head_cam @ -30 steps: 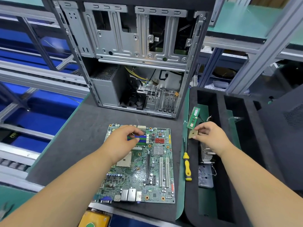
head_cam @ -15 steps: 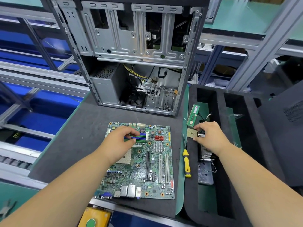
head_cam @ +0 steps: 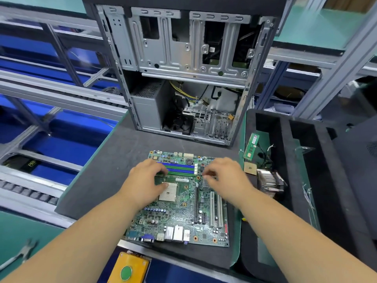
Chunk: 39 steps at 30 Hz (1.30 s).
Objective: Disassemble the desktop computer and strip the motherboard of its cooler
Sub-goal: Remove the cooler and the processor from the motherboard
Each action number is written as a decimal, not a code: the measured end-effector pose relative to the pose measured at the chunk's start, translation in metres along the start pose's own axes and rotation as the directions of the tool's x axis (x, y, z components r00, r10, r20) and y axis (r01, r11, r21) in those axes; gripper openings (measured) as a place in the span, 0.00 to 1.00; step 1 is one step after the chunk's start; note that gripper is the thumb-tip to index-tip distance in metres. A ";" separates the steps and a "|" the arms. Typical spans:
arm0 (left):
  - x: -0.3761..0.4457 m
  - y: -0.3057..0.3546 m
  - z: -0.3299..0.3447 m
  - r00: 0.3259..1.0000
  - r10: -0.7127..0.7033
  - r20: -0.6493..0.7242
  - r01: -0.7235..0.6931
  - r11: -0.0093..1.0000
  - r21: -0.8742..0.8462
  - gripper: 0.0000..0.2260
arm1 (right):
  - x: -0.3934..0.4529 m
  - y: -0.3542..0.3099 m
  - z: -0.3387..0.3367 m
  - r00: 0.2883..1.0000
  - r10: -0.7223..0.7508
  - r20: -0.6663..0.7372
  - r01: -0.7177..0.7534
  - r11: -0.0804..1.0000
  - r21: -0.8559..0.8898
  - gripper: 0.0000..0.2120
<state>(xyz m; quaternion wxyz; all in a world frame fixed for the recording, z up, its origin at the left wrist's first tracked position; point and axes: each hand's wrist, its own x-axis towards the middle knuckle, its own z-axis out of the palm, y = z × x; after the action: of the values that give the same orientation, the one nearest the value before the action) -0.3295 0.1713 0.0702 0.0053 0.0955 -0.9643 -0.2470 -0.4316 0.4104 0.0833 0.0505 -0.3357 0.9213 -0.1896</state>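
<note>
The green motherboard (head_cam: 183,211) lies flat on the dark mat, its square CPU socket (head_cam: 167,192) bare. My left hand (head_cam: 145,178) rests on the board, fingertips bent down at the left end of the blue and green RAM slots (head_cam: 180,169). At the right end of those slots my right hand (head_cam: 224,178) hovers with fingers loosely curled, holding nothing. The finned cooler (head_cam: 269,182) lies in the black foam tray (head_cam: 334,190) to the right. A CPU chip (head_cam: 250,168) and a RAM stick (head_cam: 252,147) lie beside it.
The open grey computer case (head_cam: 183,74) stands behind the board, with cables and a fan inside. A yellow box with a green button (head_cam: 127,268) sits at the near edge. Pliers (head_cam: 22,254) lie at the bottom left. Blue bins and metal rails run along the left.
My right hand let go of the CPU chip at the tray edge and moved left over the motherboard. My left hand stayed on the RAM slots.
</note>
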 end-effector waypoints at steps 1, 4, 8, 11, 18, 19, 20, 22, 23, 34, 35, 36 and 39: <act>-0.001 -0.002 0.000 1.000 0.023 0.000 -0.023 1.000 -0.011 0.12 | 0.001 -0.010 0.006 0.999 -0.033 0.018 0.032 0.999 0.020 0.08; -0.001 -0.005 0.000 0.994 0.106 0.027 -0.106 0.994 -0.018 0.10 | 0.004 -0.037 0.020 0.997 -0.058 0.049 0.050 0.989 0.142 0.10; -0.002 -0.009 0.003 0.963 0.191 0.188 -0.214 0.971 0.109 0.22 | 0.006 -0.053 0.033 0.996 -0.008 0.084 -0.017 0.959 0.284 0.08; -0.001 -0.014 0.005 0.951 0.222 0.216 -0.262 0.949 0.178 0.27 | 0.004 -0.056 0.038 0.992 0.015 0.123 -0.048 0.962 0.269 0.07; 0.002 -0.015 0.009 0.933 0.280 0.225 -0.322 0.930 0.177 0.26 | -0.003 -0.066 0.050 0.984 0.065 0.164 -0.083 0.990 0.110 0.09; 0.002 -0.015 0.010 0.930 0.288 0.227 -0.331 0.926 0.182 0.26 | -0.002 -0.066 0.050 0.986 0.080 0.149 -0.098 0.988 0.118 0.11; 0.003 -0.015 0.010 0.927 0.295 0.230 -0.340 0.921 0.189 0.26 | -0.002 -0.066 0.049 0.985 0.090 0.148 -0.107 0.988 0.111 0.11; 0.005 -0.015 0.010 0.924 0.304 0.232 -0.351 0.915 0.199 0.26 | 0.001 -0.067 0.050 0.979 0.105 0.172 -0.120 0.990 0.076 0.12; 0.006 -0.015 0.010 0.924 0.305 0.231 -0.351 0.915 0.196 0.26 | 0.002 -0.067 0.050 0.976 0.116 0.185 -0.129 0.990 0.057 0.12; 0.002 -0.015 0.003 0.949 0.256 0.184 -0.273 0.959 0.074 0.28 | -0.005 -0.061 0.030 0.980 0.200 0.009 -0.200 0.976 0.090 0.14; 0.000 -0.016 -0.001 0.969 0.205 0.139 -0.206 0.979 -0.007 0.29 | -0.008 -0.056 0.022 0.944 0.326 -0.051 -0.313 0.933 0.180 0.16; -0.001 -0.016 -0.006 0.989 0.122 0.086 -0.114 0.989 -0.096 0.29 | -0.012 -0.052 0.015 0.886 0.461 -0.048 -0.436 0.864 0.251 0.18; 0.004 -0.018 -0.021 0.966 -0.252 0.055 0.257 0.934 -0.249 0.27 | -0.012 -0.042 -0.001 0.688 0.688 0.231 -0.726 0.661 0.192 0.30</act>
<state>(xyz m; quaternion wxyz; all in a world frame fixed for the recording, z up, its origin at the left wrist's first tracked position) -0.3288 0.1450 0.0797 -0.0254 0.2151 -0.9041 -0.3682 -0.3974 0.3887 0.1001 0.2287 0.0470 0.9386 -0.2539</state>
